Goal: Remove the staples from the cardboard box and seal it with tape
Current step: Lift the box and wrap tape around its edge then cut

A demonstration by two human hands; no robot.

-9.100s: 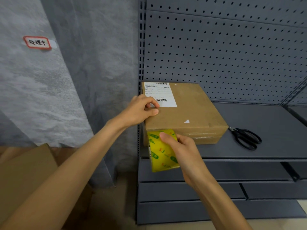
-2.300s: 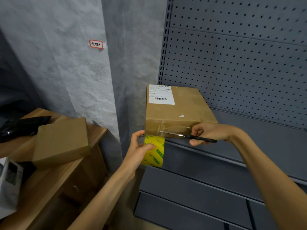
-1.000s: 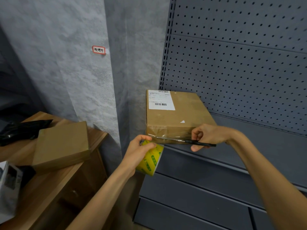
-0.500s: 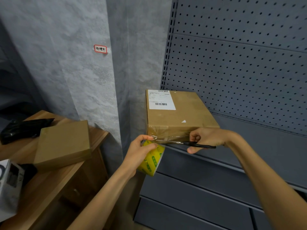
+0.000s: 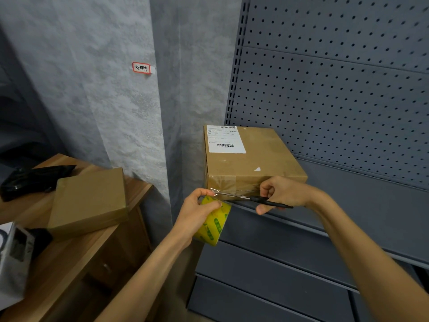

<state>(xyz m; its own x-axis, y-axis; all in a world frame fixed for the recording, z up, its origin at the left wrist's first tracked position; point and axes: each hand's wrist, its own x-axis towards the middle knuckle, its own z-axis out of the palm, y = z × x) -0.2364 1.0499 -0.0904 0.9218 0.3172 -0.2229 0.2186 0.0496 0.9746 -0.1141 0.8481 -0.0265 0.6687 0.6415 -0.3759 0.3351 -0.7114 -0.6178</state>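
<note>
While left hand [image 5: 197, 211] grips tape roll [image 5: 214, 225] (box-edge), right hand [image 5: 282, 192] holds scissors [image 5: 253, 198].

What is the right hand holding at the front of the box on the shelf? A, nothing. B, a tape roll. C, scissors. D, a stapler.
C: the right hand grips black-handled scissors, blades pointing at the clear tape between the box and the yellow tape roll, which the left hand holds.
</note>
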